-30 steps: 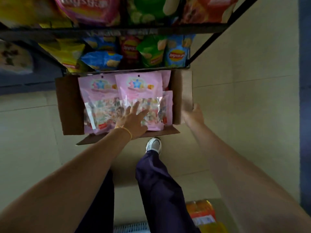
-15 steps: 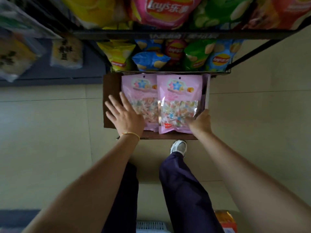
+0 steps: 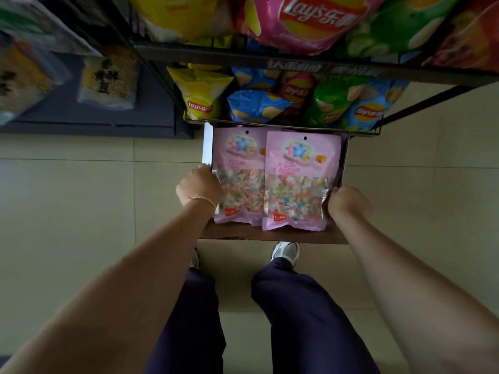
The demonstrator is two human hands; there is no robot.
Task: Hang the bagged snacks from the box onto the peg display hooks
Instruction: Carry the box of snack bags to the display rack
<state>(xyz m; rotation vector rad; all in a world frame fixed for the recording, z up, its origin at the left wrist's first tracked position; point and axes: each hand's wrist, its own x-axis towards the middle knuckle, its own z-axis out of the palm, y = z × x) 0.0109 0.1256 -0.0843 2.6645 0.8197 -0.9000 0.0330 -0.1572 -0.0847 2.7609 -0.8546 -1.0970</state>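
Two pink, clear-windowed candy bags [image 3: 298, 182] between our hands look light, crinkly, slippery — pinch by the hang-hole header. Left hand [image 3: 198, 186] and right hand [image 3: 348, 202] curl, gripping the brown cardboard box [image 3: 270, 234] sides.

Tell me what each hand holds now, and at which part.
Left hand grips the box at its left wall; right hand grips its right wall.

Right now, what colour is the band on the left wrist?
Yellow-gold, a thin band on the left hand's wrist, clearest in the head view.
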